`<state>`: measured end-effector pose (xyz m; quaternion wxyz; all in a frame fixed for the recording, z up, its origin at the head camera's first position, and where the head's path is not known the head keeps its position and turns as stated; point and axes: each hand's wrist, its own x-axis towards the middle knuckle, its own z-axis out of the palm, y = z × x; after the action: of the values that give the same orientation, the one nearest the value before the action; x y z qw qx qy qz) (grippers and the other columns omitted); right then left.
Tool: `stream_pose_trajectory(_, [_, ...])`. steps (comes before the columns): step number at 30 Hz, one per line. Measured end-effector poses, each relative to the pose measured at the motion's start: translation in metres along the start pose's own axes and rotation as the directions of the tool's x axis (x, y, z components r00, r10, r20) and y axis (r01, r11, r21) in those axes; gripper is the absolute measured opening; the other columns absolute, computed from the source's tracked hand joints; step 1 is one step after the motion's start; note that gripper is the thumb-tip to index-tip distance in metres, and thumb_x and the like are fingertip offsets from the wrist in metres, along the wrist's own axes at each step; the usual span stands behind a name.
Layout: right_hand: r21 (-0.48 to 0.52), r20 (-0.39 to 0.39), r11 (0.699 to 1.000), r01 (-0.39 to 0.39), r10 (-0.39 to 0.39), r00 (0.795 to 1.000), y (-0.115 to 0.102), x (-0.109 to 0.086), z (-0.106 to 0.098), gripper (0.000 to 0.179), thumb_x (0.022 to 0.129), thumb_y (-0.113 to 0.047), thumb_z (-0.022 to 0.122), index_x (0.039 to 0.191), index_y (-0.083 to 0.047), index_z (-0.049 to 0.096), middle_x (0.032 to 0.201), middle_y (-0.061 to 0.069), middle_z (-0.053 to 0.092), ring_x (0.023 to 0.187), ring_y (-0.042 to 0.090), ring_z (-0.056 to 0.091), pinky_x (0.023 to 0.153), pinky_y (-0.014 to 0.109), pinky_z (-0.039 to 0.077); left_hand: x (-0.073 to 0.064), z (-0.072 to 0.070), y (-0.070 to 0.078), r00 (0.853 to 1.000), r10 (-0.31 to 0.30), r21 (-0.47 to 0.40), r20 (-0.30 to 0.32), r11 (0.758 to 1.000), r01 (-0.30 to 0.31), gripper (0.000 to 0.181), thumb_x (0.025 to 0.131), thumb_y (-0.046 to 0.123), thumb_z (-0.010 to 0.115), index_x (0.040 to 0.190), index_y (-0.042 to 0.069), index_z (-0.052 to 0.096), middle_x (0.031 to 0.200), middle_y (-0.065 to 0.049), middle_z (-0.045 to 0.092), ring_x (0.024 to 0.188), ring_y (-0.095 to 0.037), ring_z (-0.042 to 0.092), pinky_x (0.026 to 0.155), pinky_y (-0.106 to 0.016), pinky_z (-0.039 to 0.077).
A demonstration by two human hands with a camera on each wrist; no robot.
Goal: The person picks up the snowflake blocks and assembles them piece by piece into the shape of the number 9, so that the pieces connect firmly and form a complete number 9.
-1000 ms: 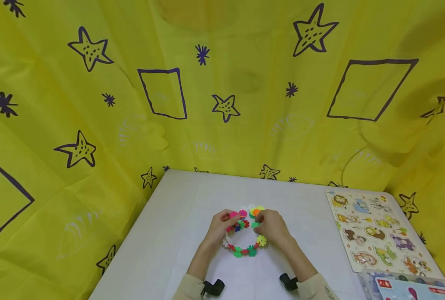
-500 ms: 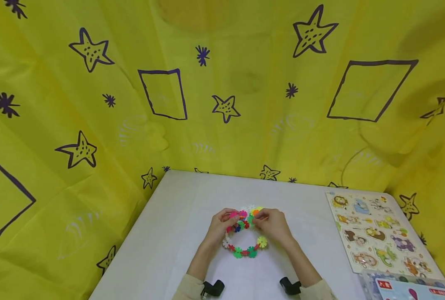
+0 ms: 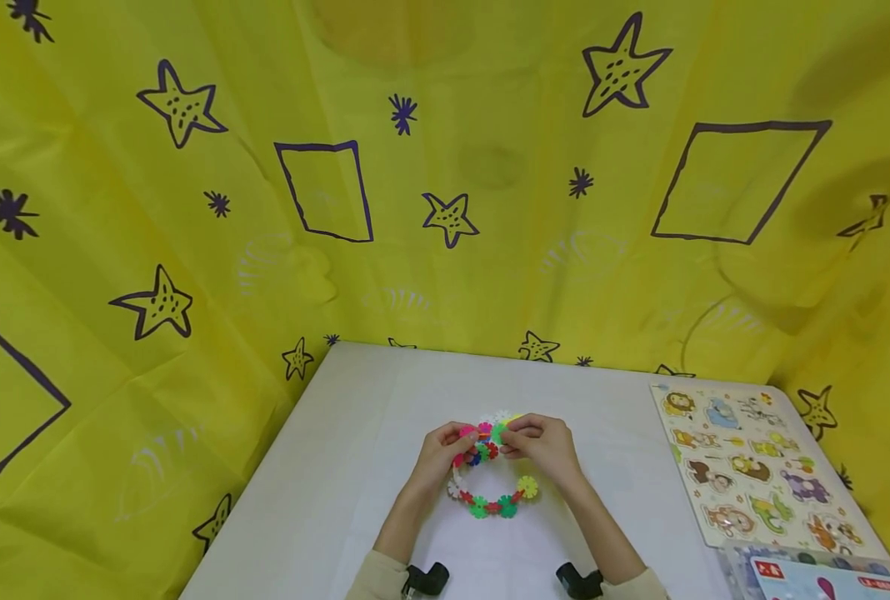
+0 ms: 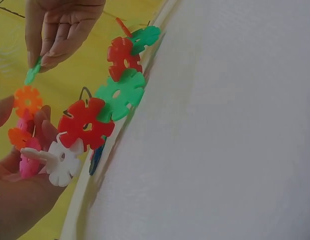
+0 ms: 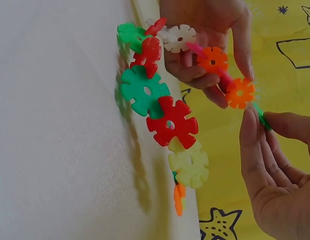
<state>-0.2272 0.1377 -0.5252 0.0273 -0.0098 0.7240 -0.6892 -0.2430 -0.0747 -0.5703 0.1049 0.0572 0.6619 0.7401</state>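
A chain of slotted plastic snowflake discs [image 3: 493,505], in red, green, white, yellow, pink and orange, curves between my hands over the table. Its pink and orange end lies in my left hand [image 3: 437,452], with the fingers curled around it. My right hand [image 3: 546,446] pinches a green disc [image 5: 263,118] between thumb and fingertips. In the right wrist view the green disc's edge is right at the last orange disc [image 5: 240,93]. A yellow disc [image 5: 189,162] hangs lower on the chain, near my right wrist.
A white table [image 3: 385,392] stands against a yellow curtain [image 3: 490,283] printed with stars. At the right lie an animal picture board [image 3: 760,462] and, nearer, a clear plastic box with a printed label [image 3: 827,577]. Black wrist cameras [image 3: 578,581] sit on both wrists.
My right hand has moved left toward my left hand, bringing the green disc to the chain's orange end. The chain's yellow disc has shifted slightly right. The left hand has barely moved.
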Motion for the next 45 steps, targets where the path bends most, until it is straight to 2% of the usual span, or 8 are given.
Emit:
stream_pose_trajectory(9, [0.031,-0.045,0.999,-0.027,0.028,0.999,0.003,-0.001,0.006,0.017,0.090,-0.001,0.079,0.099,0.010,0.069,0.085,0.023,0.075,0.074,0.037,0.077,0.076,0.052,0.062,-0.001,0.002,0.002,1.000,-0.005,-0.050,-0.002,0.999,0.005,0.021,0.097,0.018,0.076,0.103,-0.001,0.071,0.085,0.000,0.069,0.079,-0.013,0.064,0.072,-0.022,0.052])
stream_pose_trajectory(22, [0.082,-0.007,0.997,-0.005,0.006,1.000,0.006,0.000,0.009,0.019,0.091,0.000,0.078,0.101,0.014,0.068,0.088,0.026,0.075,0.075,0.034,0.077,0.074,0.047,0.063,-0.003,0.002,0.006,1.000,0.030,-0.054,-0.001,0.998,-0.030,0.026,0.096,0.011,0.074,0.109,-0.011,0.069,0.088,-0.001,0.071,0.081,-0.014,0.067,0.078,-0.025,0.057])
stream_pose_trajectory(27, [0.028,-0.003,0.999,0.028,-0.028,1.000,0.009,0.004,0.003,0.026,0.097,-0.011,0.075,0.104,0.014,0.072,0.090,0.027,0.075,0.077,0.035,0.078,0.071,0.044,0.063,-0.001,-0.002,0.005,0.998,0.055,-0.050,0.025,0.997,-0.053,0.029,0.098,0.011,0.071,0.118,-0.010,0.067,0.093,-0.009,0.070,0.086,-0.017,0.066,0.076,-0.023,0.056])
stream_pose_trajectory(31, [-0.121,-0.100,0.992,0.045,-0.057,0.993,0.011,0.009,-0.002,0.022,0.098,-0.013,0.074,0.101,0.008,0.076,0.086,0.019,0.077,0.075,0.033,0.077,0.068,0.037,0.063,0.000,-0.006,0.005,0.997,0.072,0.002,0.023,0.997,-0.072,0.029,0.099,0.014,0.069,0.120,-0.006,0.069,0.100,-0.020,0.069,0.088,-0.020,0.065,0.075,-0.025,0.055])
stream_pose_trajectory(34, [-0.306,-0.159,0.951,0.045,-0.098,0.982,0.014,0.012,-0.006,0.012,0.094,-0.010,0.078,0.099,0.001,0.078,0.083,0.012,0.077,0.070,0.026,0.076,0.062,0.031,0.062,-0.001,-0.007,0.006,0.997,0.075,0.021,0.030,0.997,-0.076,0.030,0.101,0.018,0.068,0.120,-0.004,0.070,0.104,-0.026,0.067,0.088,-0.023,0.064,0.074,-0.026,0.055])
stream_pose_trajectory(37, [-0.447,-0.167,0.894,0.033,-0.119,0.979,0.018,0.015,-0.010,0.013,0.091,-0.009,0.080,0.101,-0.001,0.079,0.088,0.011,0.076,0.066,0.020,0.073,0.057,0.028,0.057,-0.002,-0.007,0.006,0.997,0.071,0.040,0.033,0.997,-0.073,0.030,0.101,0.022,0.069,0.119,-0.002,0.071,0.100,-0.020,0.067,0.087,-0.024,0.062,0.073,-0.027,0.054])
stream_pose_trajectory(40, [-0.544,-0.139,0.839,0.016,-0.110,0.984,0.022,0.020,-0.013,0.023,0.090,-0.011,0.081,0.110,-0.001,0.078,0.098,0.013,0.074,0.067,0.017,0.068,0.057,0.029,0.052,-0.002,-0.006,0.006,0.998,0.064,0.063,0.021,0.996,-0.065,0.030,0.099,0.025,0.073,0.117,0.001,0.071,0.094,-0.009,0.067,0.084,-0.021,0.059,0.071,-0.025,0.052])
stream_pose_trajectory(45, [-0.703,-0.047,0.710,0.054,-0.122,0.991,0.030,0.027,-0.014,0.035,0.090,-0.015,0.083,0.123,-0.005,0.075,0.097,0.014,0.066,0.076,0.020,0.055,0.062,0.032,0.047,-0.003,-0.003,0.004,0.999,0.050,0.073,-0.012,0.996,-0.049,0.029,0.098,0.024,0.074,0.115,0.001,0.072,0.089,-0.002,0.065,0.081,-0.018,0.057,0.068,-0.023,0.049])
